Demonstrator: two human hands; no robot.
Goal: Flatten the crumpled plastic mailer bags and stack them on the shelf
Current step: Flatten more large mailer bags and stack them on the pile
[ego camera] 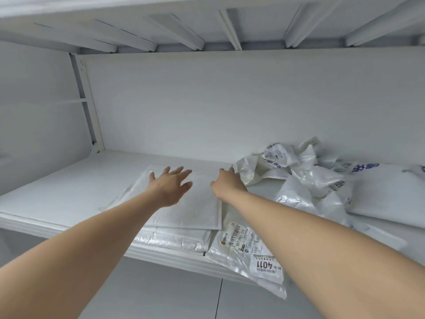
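White plastic all along! Bare shelf [69,192] lay open on the left, with room to slide things inward. Left hand [171,185], fingers spread and relaxed, lay flat on the padded mailer [195,210] topping the flattened stack [174,240]. Right hand [226,184] had its fingers curled, and whether they gripped anything I couldn't tell. Trouble spot: the labelled mailer [250,254] hung over the shelf's front edge, and a sideways shove could likely drag it off. Crumpled bags [301,178] crowded the right end, just beyond those fingers, so a tug might spill the heap forward.
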